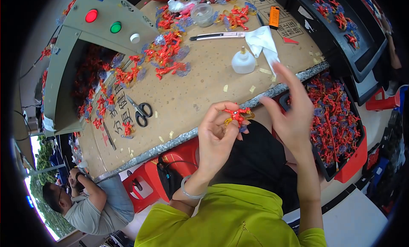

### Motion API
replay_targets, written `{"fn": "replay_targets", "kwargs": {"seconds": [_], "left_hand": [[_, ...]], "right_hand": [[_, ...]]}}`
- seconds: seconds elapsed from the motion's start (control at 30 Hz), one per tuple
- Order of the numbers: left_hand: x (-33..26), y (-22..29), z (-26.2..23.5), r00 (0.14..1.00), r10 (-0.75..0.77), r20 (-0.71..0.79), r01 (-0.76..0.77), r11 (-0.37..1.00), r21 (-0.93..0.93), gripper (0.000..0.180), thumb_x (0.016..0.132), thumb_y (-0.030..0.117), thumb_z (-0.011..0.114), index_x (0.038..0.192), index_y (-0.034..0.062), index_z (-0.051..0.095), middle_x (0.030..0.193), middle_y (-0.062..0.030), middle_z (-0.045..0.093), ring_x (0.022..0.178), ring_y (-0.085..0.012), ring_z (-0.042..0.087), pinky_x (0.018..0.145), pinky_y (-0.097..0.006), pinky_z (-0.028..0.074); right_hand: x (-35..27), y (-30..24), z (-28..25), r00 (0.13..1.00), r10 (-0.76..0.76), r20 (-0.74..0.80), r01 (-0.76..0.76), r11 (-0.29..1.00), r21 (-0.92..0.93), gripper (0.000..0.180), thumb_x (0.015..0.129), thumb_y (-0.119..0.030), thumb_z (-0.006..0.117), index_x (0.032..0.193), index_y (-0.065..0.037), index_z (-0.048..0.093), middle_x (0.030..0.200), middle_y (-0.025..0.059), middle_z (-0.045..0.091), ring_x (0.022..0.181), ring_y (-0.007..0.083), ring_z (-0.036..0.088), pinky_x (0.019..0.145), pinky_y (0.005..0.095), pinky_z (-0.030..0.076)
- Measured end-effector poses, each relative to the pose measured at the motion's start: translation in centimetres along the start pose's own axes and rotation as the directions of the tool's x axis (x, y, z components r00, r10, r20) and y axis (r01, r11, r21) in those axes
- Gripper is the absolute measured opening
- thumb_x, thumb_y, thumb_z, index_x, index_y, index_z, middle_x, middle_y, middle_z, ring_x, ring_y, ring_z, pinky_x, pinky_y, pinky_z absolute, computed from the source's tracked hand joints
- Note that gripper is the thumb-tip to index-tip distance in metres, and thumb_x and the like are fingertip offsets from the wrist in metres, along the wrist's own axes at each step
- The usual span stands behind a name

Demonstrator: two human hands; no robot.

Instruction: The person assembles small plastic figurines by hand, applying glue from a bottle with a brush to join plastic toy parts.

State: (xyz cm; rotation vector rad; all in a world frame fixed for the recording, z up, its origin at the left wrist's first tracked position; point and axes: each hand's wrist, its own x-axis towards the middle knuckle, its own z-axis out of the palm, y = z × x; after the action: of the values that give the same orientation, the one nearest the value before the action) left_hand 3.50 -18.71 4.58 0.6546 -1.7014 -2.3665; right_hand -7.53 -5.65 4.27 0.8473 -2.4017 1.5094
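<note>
My left hand (217, 138) pinches a small red toy figure (238, 113) with yellow and bluish clear parts, held just off the table's near edge. To its right my right hand (294, 115) is raised, slightly blurred, with thumb and forefinger spread and nothing between them. Past the figure on the table stand a small white bottle (243, 63) with a brass-coloured tip and a crumpled white tissue (260, 39). A slim tool with a black end (219, 35), perhaps tweezers, lies against the tissue. Similar red figures (168, 51) lie heaped farther back.
A grey machine (68, 55) with coloured buttons stands at the left. Black-handled scissors (140, 111) lie near it. Farther back are a clear round tub (202, 14) and an orange box (274, 17). A black crate (334, 123) full of figures stands right. Another person (91, 204) sits lower left.
</note>
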Motion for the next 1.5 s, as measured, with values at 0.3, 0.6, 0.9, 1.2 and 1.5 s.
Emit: {"fn": "replay_targets", "kwargs": {"seconds": [0.3,0.6,0.9,1.2,1.5], "left_hand": [[1.0,-0.8,-1.7,0.978,0.183,-0.100,-0.173,0.980,0.101,0.030,0.086,-0.011,0.045,0.114,-0.0018,0.048,0.090,-0.0077,0.064,0.079,-0.0091,0.060,0.069,-0.021,0.048],[3.7,-2.0,-0.6,0.957,0.287,-0.053,-0.258,0.916,0.306,0.032,0.078,-0.008,0.056,0.109,-0.0006,0.053,0.090,-0.0111,0.066,0.081,-0.0089,0.061,0.070,-0.022,0.048],[4.1,-2.0,-0.3,0.952,0.306,-0.021,-0.279,0.893,0.353,0.035,0.076,-0.008,0.057,0.109,-0.0008,0.053,0.088,-0.0127,0.066,0.082,-0.0116,0.063,0.075,-0.024,0.049],[4.2,-1.8,-0.6,0.957,0.288,-0.009,-0.266,0.893,0.363,0.034,0.077,-0.010,0.057,0.110,-0.0023,0.053,0.088,-0.0117,0.066,0.084,-0.0110,0.063,0.075,-0.023,0.049],[4.2,-1.9,-0.7,0.969,0.245,-0.026,-0.226,0.927,0.301,0.035,0.076,-0.010,0.057,0.110,-0.0023,0.052,0.091,-0.0123,0.066,0.085,-0.0118,0.063,0.076,-0.023,0.048]], "right_hand": [[2.5,1.1,4.7,0.977,0.163,0.136,-0.210,0.834,0.510,0.040,0.081,0.000,0.065,0.118,0.001,0.049,0.104,0.0140,0.063,0.095,0.0167,0.062,0.078,0.0281,0.049],[-3.8,1.1,-1.0,0.799,0.540,0.265,-0.543,0.458,0.704,0.029,0.071,-0.005,0.070,0.093,0.003,0.053,0.080,0.0125,0.065,0.060,0.0137,0.063,0.052,0.0206,0.048],[-3.7,1.2,-0.3,0.774,0.615,0.150,-0.545,0.527,0.652,0.029,0.068,-0.009,0.075,0.090,0.003,0.063,0.079,0.0066,0.065,0.067,0.0091,0.060,0.062,0.0210,0.047],[-3.4,1.5,-0.4,0.832,0.533,0.152,-0.522,0.662,0.537,0.028,0.070,-0.009,0.075,0.093,0.003,0.064,0.084,0.0073,0.067,0.076,0.0098,0.062,0.070,0.0225,0.048],[-2.9,1.4,-0.3,0.841,0.517,0.162,-0.519,0.683,0.514,0.027,0.070,-0.007,0.075,0.092,0.003,0.064,0.084,0.0066,0.067,0.076,0.0090,0.062,0.070,0.0219,0.047]]}}
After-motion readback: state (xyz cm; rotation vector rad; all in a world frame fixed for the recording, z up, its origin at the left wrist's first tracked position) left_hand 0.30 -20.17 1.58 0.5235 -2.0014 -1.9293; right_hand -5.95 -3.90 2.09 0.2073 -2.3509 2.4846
